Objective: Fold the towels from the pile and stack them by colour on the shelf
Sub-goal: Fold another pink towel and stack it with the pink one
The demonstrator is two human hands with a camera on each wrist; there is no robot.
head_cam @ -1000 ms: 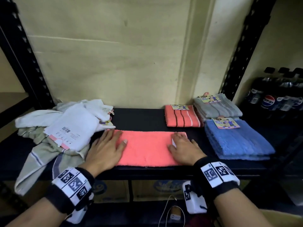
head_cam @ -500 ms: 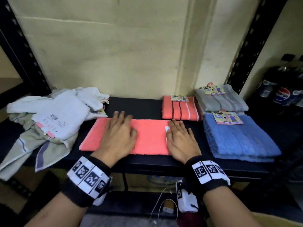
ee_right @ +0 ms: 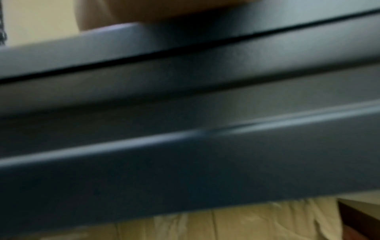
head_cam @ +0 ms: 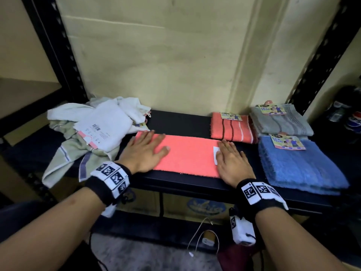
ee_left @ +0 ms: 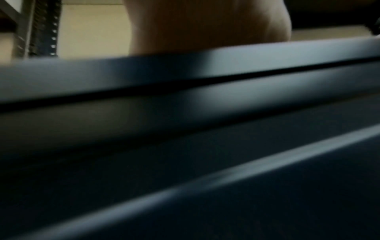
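A coral towel [head_cam: 187,154] lies flat as a long strip on the black shelf [head_cam: 175,122]. My left hand [head_cam: 145,151] presses flat on its left end, fingers straight. My right hand [head_cam: 232,159] presses flat on its right end, partly over a small white tag [head_cam: 215,156]. The unfolded pile [head_cam: 97,132] of white and pale green towels sits at the left. A folded coral striped towel [head_cam: 231,129], a folded grey towel [head_cam: 281,122] and a folded blue stack [head_cam: 298,165] lie at the right. Both wrist views show only the blurred shelf edge [ee_left: 185,81] and the heel of a hand.
Black perforated uprights [head_cam: 56,47] stand at both sides, with a pale wall behind. Soda bottles [head_cam: 353,122] stand at the far right. Cardboard boxes [head_cam: 195,204] sit under the shelf, and a charger with a white cable [head_cam: 207,237] lies on the floor.
Both hands have stayed flat on the coral towel; the left slid from nearer the middle back toward the left end. My head view shifted to the left.
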